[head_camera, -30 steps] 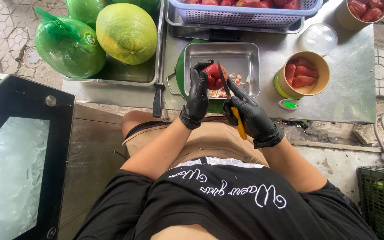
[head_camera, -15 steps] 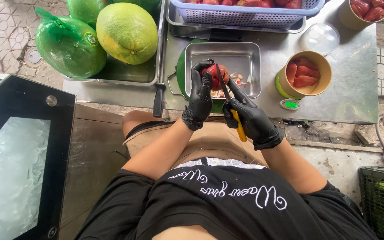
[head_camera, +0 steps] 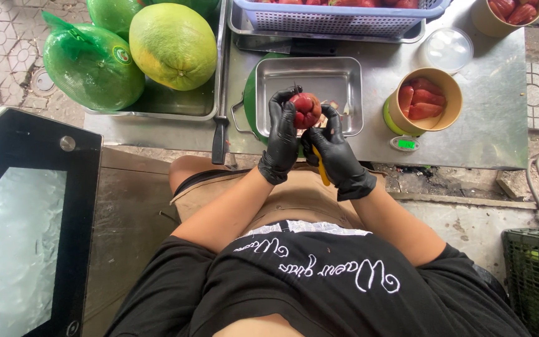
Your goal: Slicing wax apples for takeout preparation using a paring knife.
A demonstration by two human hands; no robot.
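1. Setting: an outdoor work spot with a stainless-steel counter [head_camera: 494, 118] over paved ground; the person sits at its near edge, seen from above.
2. Left hand [head_camera: 282, 140]: in a black glove, raised just above the near edge of the counter. The fingers are closed around a red fruit [head_camera: 305, 110], gripping it from the left side.
3. Right hand [head_camera: 335, 153]: in a black glove, touching the fruit from the right and below. It also grips a yellow-handled knife [head_camera: 322, 171]; the handle points down toward the lap and the blade is hidden behind the fingers.
4. The fruit sits between both hands, held over the near rim of a shallow metal tray [head_camera: 350, 81]. The tray rests at the middle of the counter on a green board [head_camera: 249, 100].
5. Toward the right edge, just beside the tray, stands a paper cup [head_camera: 450, 93] holding red fruit pieces, on a small scale with a lit green display [head_camera: 405, 144].
6. At the far edge sits a blue basket [head_camera: 344, 22] of red fruit. A clear lid [head_camera: 447, 48] lies near it.
7. At the left end, a metal bin [head_camera: 176, 106] holds large green pomelos [head_camera: 173, 45], one in green netting.
8. A dark-handled tool [head_camera: 219, 140] hangs over the near edge between bin and tray.
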